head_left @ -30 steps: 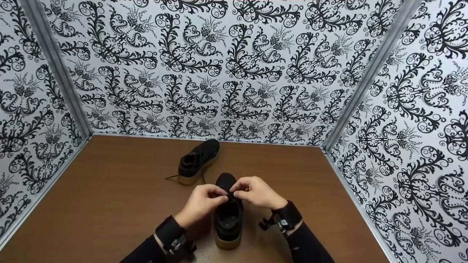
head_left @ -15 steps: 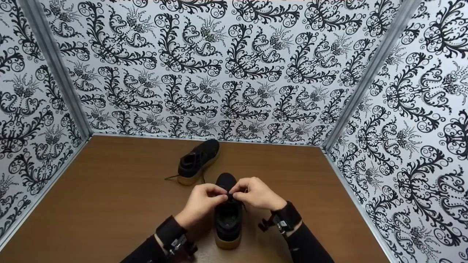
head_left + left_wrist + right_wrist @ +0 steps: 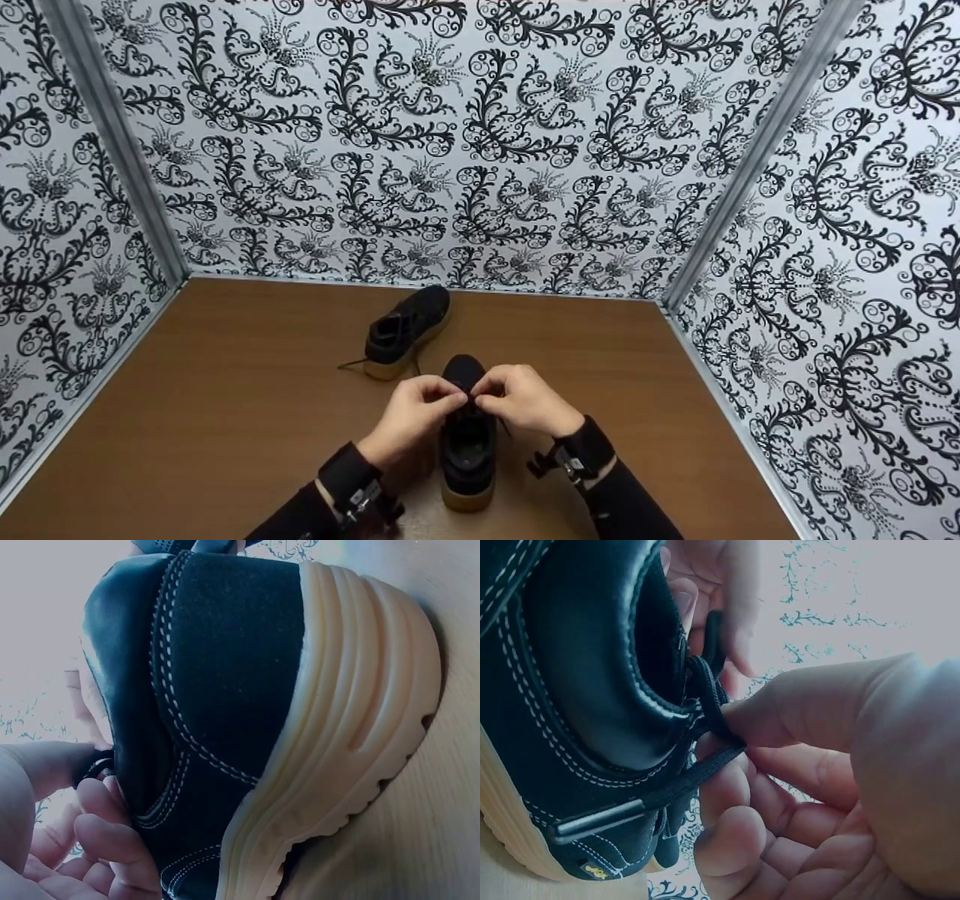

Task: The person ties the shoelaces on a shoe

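On the brown wood-grain tabletop [image 3: 262, 390], directly before the person, a black low-cut shoe with pale stitching and a thick tan rubber sole [image 3: 469, 481] is standing upright, its toe pointing away and its heel facing the person. Over its throat the left hand [image 3: 411, 414] and the right hand [image 3: 529, 397] are facing each other; on each, thumb and fingers are closing to a pinch, and both are gripping parts of a black woven shoelace with a shiny tip [image 3: 690, 778]. Farther back and to the left, a matching black shoe with a tan sole [image 3: 409, 330] is resting at a slant, lace ends trailing.

The lace is probably behaving as something light and limp, its weave resisting slipping; the tip is looking stiffer and slicker, so a hold on the woven part seems surer. The shoe's sole is appearing firm and its collar padded, so the heel or sole edge would likely be offering the steadiest hold; nothing is looking fragile.

The head view is showing both shoes, while the fingers are hiding most of the lacing. The right wrist view is revealing the lace crossing over itself, its tip hanging beside the collar, and a small yellow mark [image 3: 595, 871] on the side. The left wrist view is showing the sole's ridges and only a scrap of lace; whether any knot is holding, I cannot tell.
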The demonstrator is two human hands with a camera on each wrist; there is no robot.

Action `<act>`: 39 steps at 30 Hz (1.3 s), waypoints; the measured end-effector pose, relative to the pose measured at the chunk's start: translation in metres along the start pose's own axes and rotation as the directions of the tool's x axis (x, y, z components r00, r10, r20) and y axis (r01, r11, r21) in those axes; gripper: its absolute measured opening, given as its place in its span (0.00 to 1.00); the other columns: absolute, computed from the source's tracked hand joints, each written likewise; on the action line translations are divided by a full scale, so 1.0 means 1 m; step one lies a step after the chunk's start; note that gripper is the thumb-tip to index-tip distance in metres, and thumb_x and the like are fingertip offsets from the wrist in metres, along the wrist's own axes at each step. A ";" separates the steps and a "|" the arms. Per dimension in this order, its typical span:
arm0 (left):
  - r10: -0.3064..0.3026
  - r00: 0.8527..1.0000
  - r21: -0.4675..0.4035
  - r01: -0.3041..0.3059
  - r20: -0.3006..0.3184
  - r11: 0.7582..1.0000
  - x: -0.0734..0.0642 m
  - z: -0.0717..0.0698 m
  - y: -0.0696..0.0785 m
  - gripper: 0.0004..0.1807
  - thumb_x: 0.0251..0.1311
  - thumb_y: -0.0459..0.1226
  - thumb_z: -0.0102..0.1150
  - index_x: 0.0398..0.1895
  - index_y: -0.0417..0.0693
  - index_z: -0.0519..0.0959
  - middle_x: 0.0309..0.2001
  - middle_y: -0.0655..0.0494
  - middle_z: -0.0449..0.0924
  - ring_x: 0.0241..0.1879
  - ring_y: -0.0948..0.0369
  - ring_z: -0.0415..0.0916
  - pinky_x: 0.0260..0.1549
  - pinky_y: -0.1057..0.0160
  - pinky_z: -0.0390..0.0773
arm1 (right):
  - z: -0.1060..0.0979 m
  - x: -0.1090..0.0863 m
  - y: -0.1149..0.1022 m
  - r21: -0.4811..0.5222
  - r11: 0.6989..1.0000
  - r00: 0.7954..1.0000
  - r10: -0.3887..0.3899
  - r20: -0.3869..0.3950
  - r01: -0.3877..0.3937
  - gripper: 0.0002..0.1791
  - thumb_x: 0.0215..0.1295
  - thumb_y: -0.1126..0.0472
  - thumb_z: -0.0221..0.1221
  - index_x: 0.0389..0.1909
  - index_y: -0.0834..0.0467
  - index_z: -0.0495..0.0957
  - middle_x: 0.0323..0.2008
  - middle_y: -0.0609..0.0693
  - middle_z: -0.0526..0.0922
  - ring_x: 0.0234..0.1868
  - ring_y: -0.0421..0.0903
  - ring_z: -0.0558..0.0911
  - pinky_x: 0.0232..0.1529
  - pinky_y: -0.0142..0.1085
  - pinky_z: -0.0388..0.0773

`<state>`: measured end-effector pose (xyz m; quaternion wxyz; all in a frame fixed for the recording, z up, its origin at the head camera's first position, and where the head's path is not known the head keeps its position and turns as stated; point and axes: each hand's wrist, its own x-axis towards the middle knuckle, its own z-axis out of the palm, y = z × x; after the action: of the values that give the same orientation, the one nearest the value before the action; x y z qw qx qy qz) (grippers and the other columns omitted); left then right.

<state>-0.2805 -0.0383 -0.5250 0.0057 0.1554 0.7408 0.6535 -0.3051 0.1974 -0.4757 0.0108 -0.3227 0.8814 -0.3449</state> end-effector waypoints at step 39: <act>-0.017 0.999 -0.042 0.018 0.038 0.999 -0.003 -0.002 0.004 0.11 0.69 0.33 0.72 0.49 0.35 0.87 0.44 0.42 0.91 0.37 0.63 0.82 0.37 0.69 0.80 | 0.007 -0.001 -0.005 -0.092 0.996 0.996 -0.026 -0.087 0.018 0.05 0.69 0.60 0.71 0.33 0.50 0.93 0.32 0.43 0.89 0.33 0.35 0.82 0.39 0.30 0.80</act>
<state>-0.2773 -0.0405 -0.5212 0.0287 0.1611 0.7278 0.6660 -0.2997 0.1903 -0.4782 -0.0467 -0.3168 0.8923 -0.3182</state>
